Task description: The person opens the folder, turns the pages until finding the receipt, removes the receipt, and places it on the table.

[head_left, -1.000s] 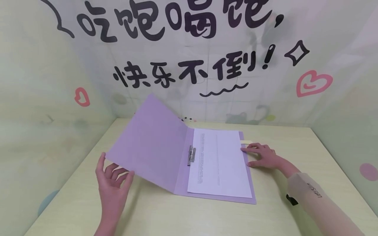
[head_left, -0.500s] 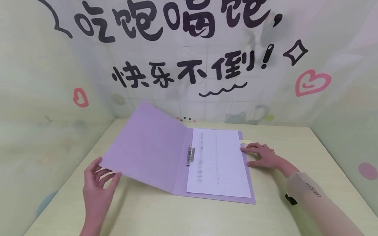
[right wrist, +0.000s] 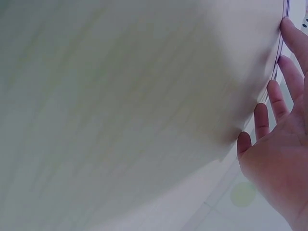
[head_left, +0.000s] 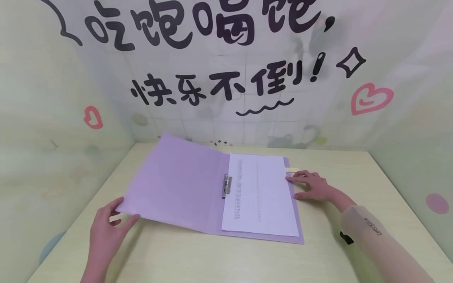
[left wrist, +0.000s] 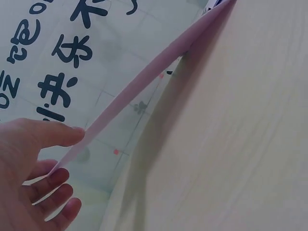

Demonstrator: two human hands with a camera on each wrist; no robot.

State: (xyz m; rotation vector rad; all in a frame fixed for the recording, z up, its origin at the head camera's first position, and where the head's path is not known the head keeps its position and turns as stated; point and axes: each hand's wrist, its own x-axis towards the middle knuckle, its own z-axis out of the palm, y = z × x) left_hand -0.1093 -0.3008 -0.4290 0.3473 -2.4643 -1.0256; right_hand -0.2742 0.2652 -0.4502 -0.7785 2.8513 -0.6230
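Note:
A purple file folder (head_left: 177,184) lies opened out on the table in the head view, its left cover tilted up off the surface. White printed sheets (head_left: 262,196) rest on its right half, beside a metal clip (head_left: 225,186) along the spine. My left hand (head_left: 106,232) holds the near left corner of the raised cover; in the left wrist view the cover (left wrist: 130,94) runs between thumb and fingers. My right hand (head_left: 313,186) touches the folder's right edge with thumb and fingertips, fingers fairly straight. In the right wrist view, those fingertips (right wrist: 287,24) meet the edge.
A pale yellow tab (head_left: 291,169) sticks out at the folder's right edge, by my right hand. The light wood table (head_left: 212,263) is bounded by a printed back wall (head_left: 198,122) and side walls. A small black object (head_left: 347,238) shows under the right sleeve.
My left hand has moved left and down with the cover's corner, lowering the cover toward the table. My right hand stays at the folder's right edge.

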